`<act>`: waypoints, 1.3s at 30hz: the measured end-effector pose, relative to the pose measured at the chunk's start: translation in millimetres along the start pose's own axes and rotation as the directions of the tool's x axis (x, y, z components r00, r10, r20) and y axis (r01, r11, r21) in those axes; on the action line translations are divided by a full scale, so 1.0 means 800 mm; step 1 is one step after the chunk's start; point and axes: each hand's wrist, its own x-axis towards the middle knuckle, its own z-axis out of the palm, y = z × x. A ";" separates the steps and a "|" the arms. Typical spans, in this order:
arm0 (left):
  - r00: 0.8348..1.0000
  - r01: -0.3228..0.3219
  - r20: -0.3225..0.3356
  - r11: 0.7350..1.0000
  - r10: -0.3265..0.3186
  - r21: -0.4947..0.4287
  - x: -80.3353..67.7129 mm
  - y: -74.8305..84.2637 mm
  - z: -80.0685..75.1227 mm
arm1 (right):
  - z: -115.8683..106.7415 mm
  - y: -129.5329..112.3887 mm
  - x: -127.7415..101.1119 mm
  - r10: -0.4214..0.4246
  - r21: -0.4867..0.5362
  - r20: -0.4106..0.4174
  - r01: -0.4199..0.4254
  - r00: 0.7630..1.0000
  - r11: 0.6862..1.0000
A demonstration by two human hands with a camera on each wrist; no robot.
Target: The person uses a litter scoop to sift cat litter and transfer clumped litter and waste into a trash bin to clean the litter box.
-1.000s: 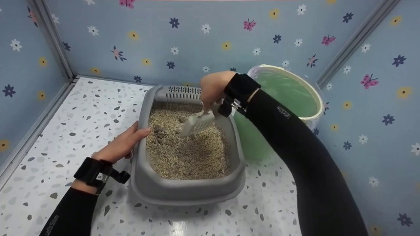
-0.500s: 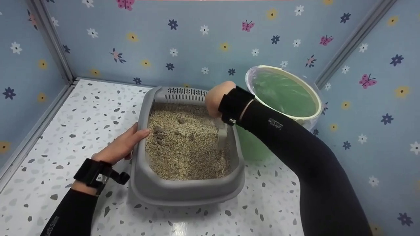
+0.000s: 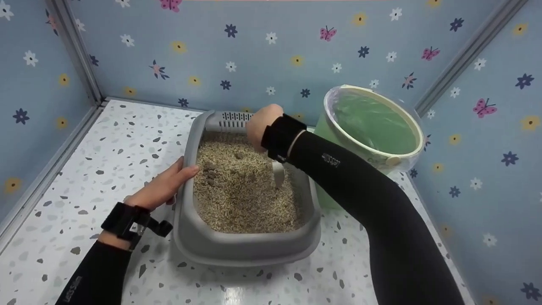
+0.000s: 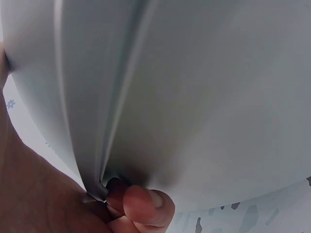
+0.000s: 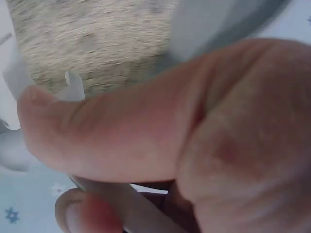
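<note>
A grey litter box (image 3: 250, 248) holds tan granular litter (image 3: 241, 203), with several dark clumps (image 3: 210, 173) toward its left side. My left hand (image 3: 163, 186) grips the box's left rim, thumb on top; the left wrist view has its fingers curled beneath the rim. In my right hand (image 3: 263, 126), above the back of the box, is a pale litter scoop (image 3: 278, 174). Its blade points down into the litter right of the middle and is seen nearly edge-on. The right wrist view shows the thumb (image 5: 107, 131) lying along the scoop's handle (image 5: 141, 208).
A green bin (image 3: 377, 123) with a cream rim and clear plastic liner stands close behind the box's right side. Flower-patterned panels (image 3: 271, 51) enclose the back and both sides. The speckled white surface (image 3: 118, 144) lies under the box.
The right hand carries the scoop from the middle to the right wall, then back slightly left, turning the blade steeper. The left hand stays on the rim. The head view shifts slightly.
</note>
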 end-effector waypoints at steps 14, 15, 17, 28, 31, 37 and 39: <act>1.000 0.015 -0.007 1.000 -0.014 0.008 -0.001 -0.003 0.001 | -0.042 -0.033 0.005 -0.026 0.094 -0.135 0.039 0.990 0.995; 1.000 0.011 -0.009 1.000 -0.011 0.012 -0.001 -0.003 0.001 | -0.040 -0.031 0.005 -0.011 0.091 -0.151 0.025 0.988 0.996; 1.000 0.006 -0.010 1.000 -0.006 0.016 -0.001 -0.002 0.002 | -0.036 -0.025 0.004 0.033 0.063 -0.191 -0.021 0.981 0.998; 1.000 0.013 -0.008 0.999 -0.013 -0.033 -0.001 -0.001 0.002 | 0.025 -0.031 0.036 0.140 -0.142 -0.363 -0.203 0.921 0.969; 1.000 0.009 -0.008 1.000 -0.009 -0.028 -0.001 -0.002 0.002 | 0.038 -0.036 0.053 0.148 -0.179 -0.331 -0.216 0.932 0.960; 1.000 -0.002 -0.010 1.000 0.002 -0.020 -0.001 0.000 0.002 | 0.048 -0.042 0.072 0.155 -0.249 -0.278 -0.227 0.948 0.941; 1.000 -0.002 -0.008 1.000 0.002 -0.028 -0.001 -0.001 0.002 | 0.045 -0.042 0.070 0.141 -0.251 -0.268 -0.210 0.953 0.945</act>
